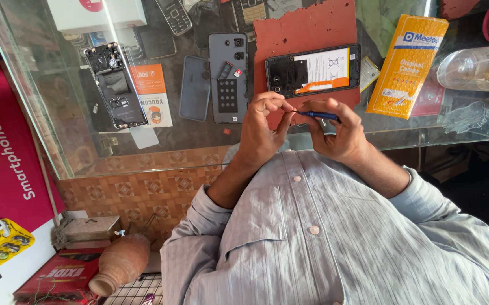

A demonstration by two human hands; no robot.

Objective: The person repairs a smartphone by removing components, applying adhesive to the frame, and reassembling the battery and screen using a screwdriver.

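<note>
My right hand (338,135) grips a blue screwdriver (319,115) by its handle, held level just above the near edge of the glass counter (41,113). My left hand (262,129) is curled, with thumb and fingertips pinched at the thin metal tip of the screwdriver; anything tiny between them is hidden. Just beyond both hands lies an opened phone (312,70) with its white and orange battery showing, resting on a red mat (306,28).
Left of the mat lie a grey back cover (228,76), a blue-grey phone back (195,87) and another opened phone (114,85). A yellow packet (407,65) and a clear plastic jar (476,68) sit at the right. Below the counter stand a clay pot (121,262) and a red box (58,277).
</note>
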